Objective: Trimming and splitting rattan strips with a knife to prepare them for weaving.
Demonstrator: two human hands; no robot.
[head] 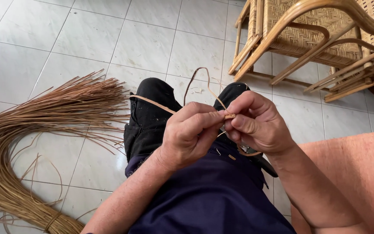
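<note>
- Left hand [190, 133]: centre of view, above the lap; thumb & fingers pinched on a thin rattan strip [152, 102], knuckles up.
- Right hand [256, 123]: just beside left hand, fingertips touching it at the pinch point; thumb & forefinger nipped on the same strip, other fingers curled under.
- Rattan strip: flat, pale tan, narrow. One end runs from the pinch out to the left, over the black knee area. Another length loops up & back over the far knee, darker in colour; can't tell if it is the same piece or a 2nd one. Short stub shows betw. the fingertips of both hands.
- Lap: dark navy trousers [213, 195], black cloth [146, 125] over knees; small pale shavings on it.
- Rattan bundle [31, 125]: large sheaf of long brown strands, on floor at left, curving from bottom left up to a fanned-out end near the knees; tied w/ a band near bottom edge.
- Wicker chairs [308, 34]: top right, woven panels w/ bent cane frames, well apart from hands.
- Floor [109, 39]: pale glossy tiles.
- Orange cushion [351, 173]: lower right, beside right forearm.
</note>
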